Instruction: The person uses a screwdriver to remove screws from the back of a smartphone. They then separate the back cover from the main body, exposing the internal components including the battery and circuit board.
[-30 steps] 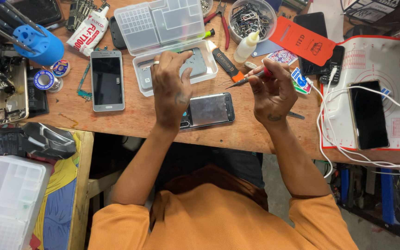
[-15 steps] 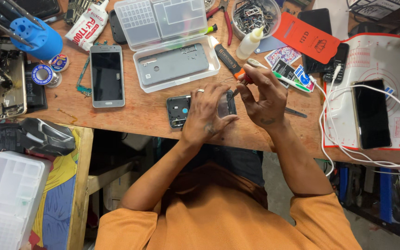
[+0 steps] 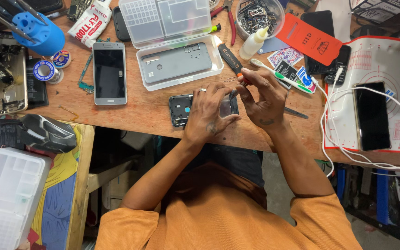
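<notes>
Both hands have closed in since a second ago: the left hand (image 3: 207, 113) now pins the opened phone (image 3: 181, 109) on the table (image 3: 149, 111). The right hand (image 3: 265, 99), at its 3 o'clock, grips a screwdriver (image 3: 230, 58), so the work has moved onto the phone's right end.

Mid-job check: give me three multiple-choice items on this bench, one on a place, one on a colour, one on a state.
1. Where does the opened phone lie?
A. on the white mat
B. on the wooden bench under both hands
C. in the clear box

2. What colour is the tool stand at top left?
A. blue
B. red
C. green

3. The right hand is:
A. flat on the bench
B. holding a screwdriver
C. out of view

Answers: 1 B, the left hand covers it on bare wood; 2 A, plainly blue plastic; 3 B, fingers pinch its orange tip.
</notes>
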